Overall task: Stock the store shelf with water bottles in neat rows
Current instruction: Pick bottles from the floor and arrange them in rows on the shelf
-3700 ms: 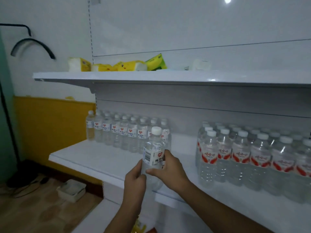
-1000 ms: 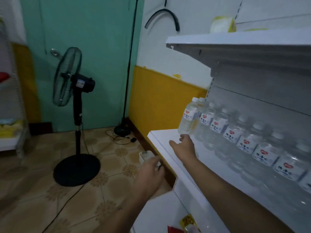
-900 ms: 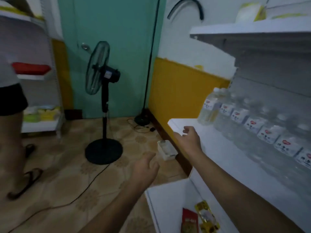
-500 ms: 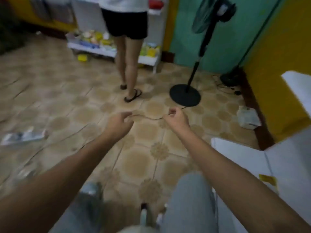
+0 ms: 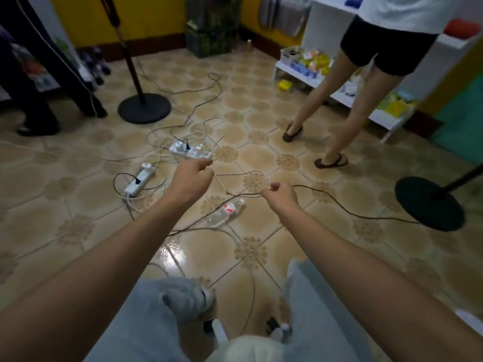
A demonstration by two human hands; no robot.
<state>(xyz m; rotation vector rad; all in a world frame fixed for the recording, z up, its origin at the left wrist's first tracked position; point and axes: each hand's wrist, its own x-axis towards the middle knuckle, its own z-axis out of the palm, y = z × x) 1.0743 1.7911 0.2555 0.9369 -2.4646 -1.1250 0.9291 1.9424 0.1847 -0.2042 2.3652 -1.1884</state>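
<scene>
White cord [image 5: 236, 176] pinched between both hands [image 5: 192, 176].

text: none legible | water bottle [image 5: 226, 211] on floor: red label, wording too blurred

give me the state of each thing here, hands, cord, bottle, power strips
left hand: pinching the cord
right hand: pinching the cord
cord: thin, pale, looped between both hands
bottle: lying on its side on the floor
near strip: on the floor, plug in
far strip: on the floor, plug in
</scene>
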